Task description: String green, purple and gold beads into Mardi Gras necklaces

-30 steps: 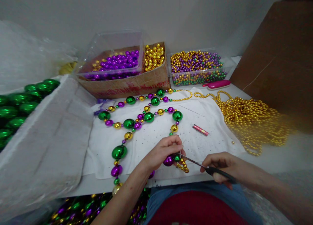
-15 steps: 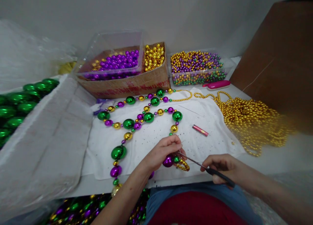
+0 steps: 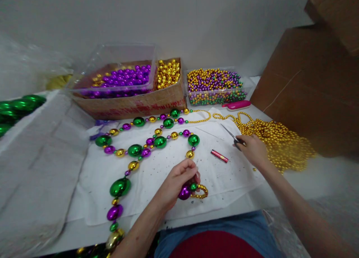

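Note:
My left hand (image 3: 179, 181) is closed in a pinch on a bead necklace near the table's front edge. A large purple bead (image 3: 184, 192), a green bead (image 3: 193, 187) and a small loop of gold beads (image 3: 202, 191) hang at its fingers; the exact pinch point is hidden. Farther right, my right hand (image 3: 254, 149) grips black-handled scissors (image 3: 231, 133), their blades pointing away to the upper left over the white cloth (image 3: 179, 168). The necklace's large green bead (image 3: 120, 187) and its gold and purple beads wind across the cloth.
A red lighter (image 3: 219, 156) lies on the cloth. Gold bead strands (image 3: 286, 145) are heaped at right, beside a large cardboard box (image 3: 291, 82). Behind stand a bead-filled carton (image 3: 134, 106), a clear tub of small beads (image 3: 214, 95) and a pink-handled item (image 3: 238, 105).
My right hand has carried the scissors away from my left hand, up and to the right over the cloth. The left hand keeps its pinch. The view has shifted slightly.

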The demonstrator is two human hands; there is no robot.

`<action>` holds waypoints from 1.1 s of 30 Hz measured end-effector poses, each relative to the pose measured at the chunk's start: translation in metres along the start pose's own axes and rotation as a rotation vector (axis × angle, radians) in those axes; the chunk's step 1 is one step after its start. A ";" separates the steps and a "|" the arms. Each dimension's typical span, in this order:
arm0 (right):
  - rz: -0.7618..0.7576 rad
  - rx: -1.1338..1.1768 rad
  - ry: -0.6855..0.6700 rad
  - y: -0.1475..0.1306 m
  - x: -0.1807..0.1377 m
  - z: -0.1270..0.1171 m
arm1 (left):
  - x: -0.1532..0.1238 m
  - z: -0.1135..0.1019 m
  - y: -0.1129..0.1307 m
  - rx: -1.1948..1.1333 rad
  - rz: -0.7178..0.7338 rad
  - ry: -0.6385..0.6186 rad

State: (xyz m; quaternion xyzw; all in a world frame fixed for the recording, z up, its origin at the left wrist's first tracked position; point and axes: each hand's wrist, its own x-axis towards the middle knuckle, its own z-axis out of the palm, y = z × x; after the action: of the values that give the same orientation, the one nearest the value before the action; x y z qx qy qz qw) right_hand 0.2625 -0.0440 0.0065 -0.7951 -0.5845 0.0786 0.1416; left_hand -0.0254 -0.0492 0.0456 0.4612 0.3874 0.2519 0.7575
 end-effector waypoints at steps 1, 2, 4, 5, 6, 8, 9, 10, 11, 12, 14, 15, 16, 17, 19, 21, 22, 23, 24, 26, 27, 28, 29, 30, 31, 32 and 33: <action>0.004 -0.028 0.002 -0.004 0.009 0.004 | 0.000 0.001 -0.001 0.020 0.003 0.012; 0.006 -0.060 -0.004 -0.007 0.016 0.007 | 0.001 0.002 -0.002 0.041 0.010 0.028; 0.011 -0.111 -0.033 -0.012 0.026 0.015 | 0.002 0.003 -0.003 0.071 0.022 0.064; 0.012 -0.128 -0.054 -0.013 0.029 0.018 | 0.002 0.004 -0.004 0.077 0.028 0.078; 0.009 -0.140 -0.076 -0.014 0.031 0.020 | 0.002 0.005 -0.004 0.076 0.031 0.086; -0.004 -0.153 -0.117 -0.013 0.030 0.021 | 0.002 0.006 -0.005 0.072 0.035 0.096; -0.013 -0.157 -0.130 -0.013 0.028 0.021 | 0.003 0.006 -0.005 0.078 0.040 0.100; -0.024 -0.160 -0.137 -0.014 0.025 0.020 | 0.003 0.007 -0.005 0.088 0.045 0.103; -0.040 -0.161 -0.141 -0.017 0.022 0.020 | 0.003 0.008 -0.005 0.096 0.046 0.105; -0.060 -0.158 -0.147 -0.020 0.017 0.020 | 0.003 0.008 -0.006 0.100 0.045 0.105; -0.116 -0.135 -0.170 -0.029 0.008 0.022 | 0.003 0.009 -0.006 0.100 0.048 0.106; -0.144 -0.118 -0.185 -0.034 0.004 0.025 | 0.003 0.009 -0.007 0.099 0.049 0.108; -0.165 -0.100 -0.199 -0.038 0.001 0.028 | 0.003 0.009 -0.007 0.100 0.050 0.109; -0.177 -0.084 -0.210 -0.041 -0.002 0.031 | 0.003 0.008 -0.008 0.105 0.053 0.108; -0.177 -0.057 -0.220 -0.044 -0.006 0.036 | 0.003 0.008 -0.008 0.112 0.055 0.103; -0.173 -0.025 -0.228 -0.044 -0.009 0.040 | 0.002 0.007 -0.009 0.109 0.048 0.099; -0.178 -0.003 -0.231 -0.043 -0.010 0.041 | 0.002 0.007 -0.009 0.107 0.045 0.099; -0.187 0.021 -0.232 -0.043 -0.011 0.042 | 0.003 0.007 -0.009 0.108 0.044 0.097; -0.197 0.049 -0.230 -0.043 -0.012 0.042 | 0.003 0.007 -0.010 0.111 0.046 0.095; -0.206 0.109 -0.223 -0.042 -0.013 0.041 | 0.003 0.008 -0.010 0.125 0.056 0.086; -0.202 0.145 -0.216 -0.041 -0.013 0.040 | 0.003 0.009 -0.011 0.137 0.064 0.081; -0.196 0.185 -0.208 -0.040 -0.014 0.037 | 0.003 0.009 -0.011 0.150 0.070 0.073; -0.193 0.233 -0.203 -0.040 -0.015 0.032 | 0.003 0.009 -0.011 0.163 0.074 0.064; -0.197 0.288 -0.205 -0.040 -0.016 0.027 | 0.002 0.009 -0.011 0.174 0.077 0.055; -0.210 0.348 -0.213 -0.042 -0.019 0.022 | 0.002 0.009 -0.011 0.182 0.079 0.048; -0.234 0.410 -0.227 -0.044 -0.023 0.016 | 0.002 0.008 -0.011 0.187 0.081 0.042; -0.265 0.465 -0.249 -0.049 -0.029 0.010 | 0.001 0.008 -0.012 0.191 0.082 0.038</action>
State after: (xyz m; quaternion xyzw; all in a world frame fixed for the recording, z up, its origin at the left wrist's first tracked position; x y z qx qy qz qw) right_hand 0.2065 -0.0564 0.0111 -0.6423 -0.6624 0.2881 0.2561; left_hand -0.0174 -0.0575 0.0370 0.5418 0.4049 0.2534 0.6916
